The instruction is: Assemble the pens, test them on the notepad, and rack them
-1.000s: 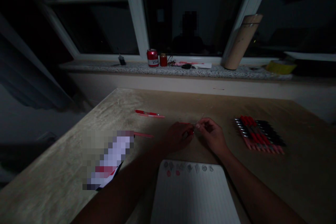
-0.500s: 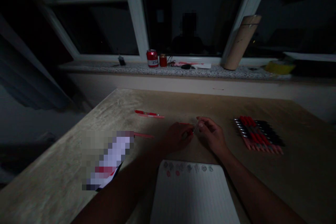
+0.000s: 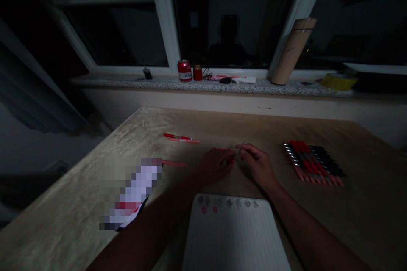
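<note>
Over the table, past the notebook's far edge, my left hand is closed around a red pen part, mostly hidden by the fingers. Just to its right, my right hand pinches a thin, pale stick that looks like a pen refill. Its lower end meets the red pen part or lies very close to it; dim light hides which. Below both hands lies a lined notebook, with small dark and red drawn shapes along its top.
At right lies a group of red and black pens. A red pen and pinkish strips lie at left, near a blurred phone-like object. The sill holds a red can, a small jar and a tall tan flask.
My right fingertips have shifted slightly on the thin stick, whose upper end now shows above them. My left hand and the objects on the table have stayed in place.
</note>
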Demonstrator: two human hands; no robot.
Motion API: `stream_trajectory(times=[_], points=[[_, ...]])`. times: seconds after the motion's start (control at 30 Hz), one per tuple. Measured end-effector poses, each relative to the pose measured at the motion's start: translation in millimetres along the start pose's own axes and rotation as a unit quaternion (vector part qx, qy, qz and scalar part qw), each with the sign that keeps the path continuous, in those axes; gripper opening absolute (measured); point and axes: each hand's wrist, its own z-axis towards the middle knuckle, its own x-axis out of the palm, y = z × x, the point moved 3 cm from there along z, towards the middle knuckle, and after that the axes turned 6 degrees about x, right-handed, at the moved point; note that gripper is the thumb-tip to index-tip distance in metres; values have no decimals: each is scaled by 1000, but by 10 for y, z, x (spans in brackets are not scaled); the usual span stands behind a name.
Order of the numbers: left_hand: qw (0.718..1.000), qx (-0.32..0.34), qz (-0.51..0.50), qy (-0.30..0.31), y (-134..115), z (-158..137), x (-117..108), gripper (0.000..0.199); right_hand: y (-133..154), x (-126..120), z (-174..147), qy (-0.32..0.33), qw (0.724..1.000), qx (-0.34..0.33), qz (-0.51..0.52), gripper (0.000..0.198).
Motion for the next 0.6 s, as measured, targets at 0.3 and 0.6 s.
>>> stream_trajectory(times=[0.3, 0.6], points=[[1000, -6, -2, 7, -36, 20, -33, 26, -14, -1, -14, -4, 1000, 8, 12, 22], [1000, -4, 3, 13, -15, 13, -4, 24, 3, -4, -13, -14, 1000, -5, 1, 21]])
